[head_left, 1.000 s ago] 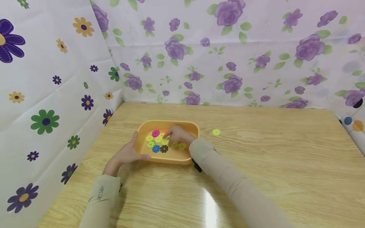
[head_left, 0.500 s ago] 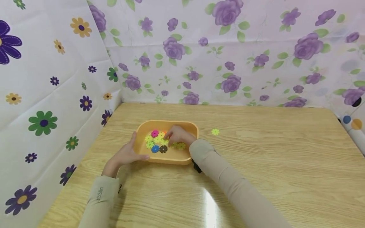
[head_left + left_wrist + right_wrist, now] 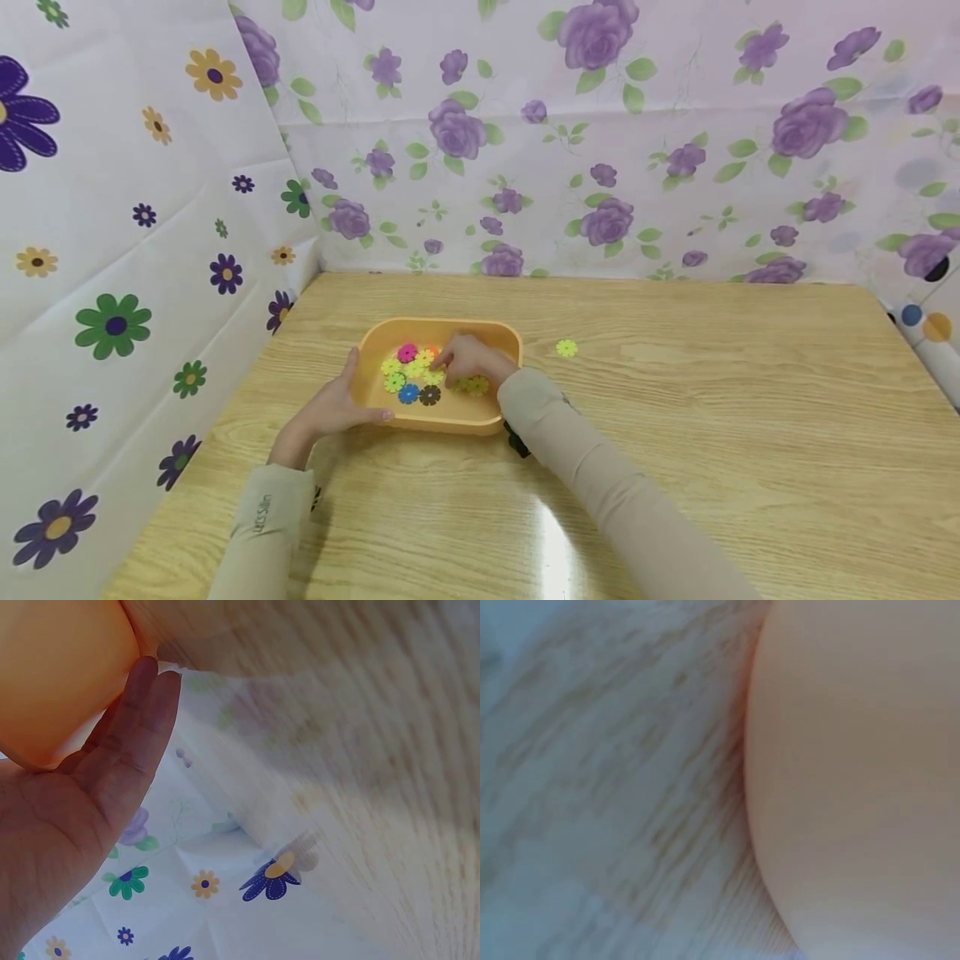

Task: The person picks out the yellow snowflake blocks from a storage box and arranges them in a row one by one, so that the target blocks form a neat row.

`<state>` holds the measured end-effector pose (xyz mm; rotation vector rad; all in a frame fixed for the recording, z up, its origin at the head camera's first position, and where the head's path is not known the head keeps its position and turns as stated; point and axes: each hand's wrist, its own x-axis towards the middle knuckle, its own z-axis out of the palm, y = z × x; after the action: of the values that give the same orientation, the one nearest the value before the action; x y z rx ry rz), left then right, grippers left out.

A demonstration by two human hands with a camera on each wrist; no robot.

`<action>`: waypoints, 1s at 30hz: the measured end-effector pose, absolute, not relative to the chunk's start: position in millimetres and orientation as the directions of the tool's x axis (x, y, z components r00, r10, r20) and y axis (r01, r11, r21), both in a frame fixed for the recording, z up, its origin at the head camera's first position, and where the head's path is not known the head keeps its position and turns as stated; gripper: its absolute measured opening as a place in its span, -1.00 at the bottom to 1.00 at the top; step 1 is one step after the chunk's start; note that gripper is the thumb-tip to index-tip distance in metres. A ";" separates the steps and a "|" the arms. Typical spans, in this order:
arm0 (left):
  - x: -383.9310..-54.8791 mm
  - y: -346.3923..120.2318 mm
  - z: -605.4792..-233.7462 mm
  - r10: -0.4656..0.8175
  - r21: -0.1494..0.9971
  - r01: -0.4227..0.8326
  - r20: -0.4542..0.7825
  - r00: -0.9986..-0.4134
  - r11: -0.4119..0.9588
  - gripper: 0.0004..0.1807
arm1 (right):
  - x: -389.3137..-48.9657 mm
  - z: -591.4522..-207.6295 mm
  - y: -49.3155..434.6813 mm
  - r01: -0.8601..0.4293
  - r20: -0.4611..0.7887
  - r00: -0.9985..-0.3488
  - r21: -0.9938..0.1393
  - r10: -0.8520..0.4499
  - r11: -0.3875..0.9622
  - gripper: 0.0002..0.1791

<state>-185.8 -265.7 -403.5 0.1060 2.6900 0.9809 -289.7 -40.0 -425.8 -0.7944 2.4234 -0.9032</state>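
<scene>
An orange plastic tray (image 3: 450,423) sits on the wood-grain bench (image 3: 712,400), left of the frame's centre, holding notched plastic discs: mostly yellow, plus a pink disc (image 3: 407,353), a blue disc (image 3: 408,393) and a brown disc (image 3: 429,395). The left hand (image 3: 333,406) rests against the tray's left corner, fingers extended, thumb on the rim. The right hand (image 3: 471,357) reaches in among the discs; whether it pinches one I cannot tell.
</scene>
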 end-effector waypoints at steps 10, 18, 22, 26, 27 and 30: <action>-186.9 -264.9 -405.5 0.165 0.639 -0.022 -0.231 -0.959 0.769 0.42 | -291.1 -427.5 -37.2 -0.365 -0.168 -0.745 -0.707 -0.645 0.606 -0.66; -186.0 -265.1 -404.6 0.167 0.629 -0.005 -0.213 -0.963 0.777 0.41 | -293.0 -427.0 -38.3 -0.441 -0.155 -0.717 -0.654 -0.679 0.615 -0.53; -186.1 -266.2 -405.2 0.164 0.624 -0.002 -0.209 -0.964 0.781 0.40 | -293.2 -427.7 -39.9 -0.449 -0.156 -0.722 -0.635 -0.674 0.628 -0.58; -186.1 -266.0 -404.7 0.166 0.619 -0.001 -0.213 -0.963 0.786 0.40 | -293.1 -428.9 -40.8 -0.445 -0.172 -0.725 -0.623 -0.667 0.644 -0.59; -186.1 -265.9 -404.7 0.167 0.618 -0.001 -0.214 -0.963 0.786 0.40 | -293.0 -428.8 -41.0 -0.447 -0.174 -0.724 -0.618 -0.667 0.647 -0.58; -186.0 -265.6 -404.6 0.167 0.617 -0.001 -0.215 -0.962 0.787 0.39 | -292.2 -428.6 -41.4 -0.444 -0.186 -0.717 -0.621 -0.672 0.645 -0.57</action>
<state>-186.0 -265.6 -404.6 0.1289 2.7194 0.9400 -292.2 -41.4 -428.6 -0.8804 2.4641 -0.7766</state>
